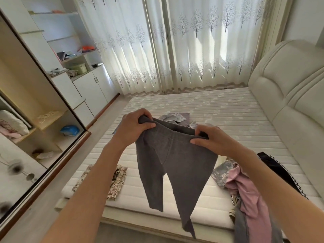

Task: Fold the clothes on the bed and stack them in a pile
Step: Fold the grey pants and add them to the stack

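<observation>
A pair of small grey leggings (pixel 177 162) hangs in the air above the bed's near half, legs dangling down. My left hand (pixel 135 126) grips the left end of the waistband. My right hand (pixel 213 140) pinches the right end. On the white mattress (pixel 236 120) lie a camouflage-print garment (pixel 118 181) at the near left, a folded lilac and grey pile (pixel 175 118) in the middle behind the leggings, and a loose heap at the near right with a pink top (pixel 250 195), a grey patterned piece (pixel 221 171) and a dark checker-trimmed garment (pixel 278 165).
A cream padded headboard (pixel 289 93) rises along the right. Tree-print curtains (pixel 175 50) hang behind the bed. An open wardrobe (pixel 35 111) and white cabinets with shelves (pixel 87 85) stand on the left, across a strip of floor (pixel 52 199).
</observation>
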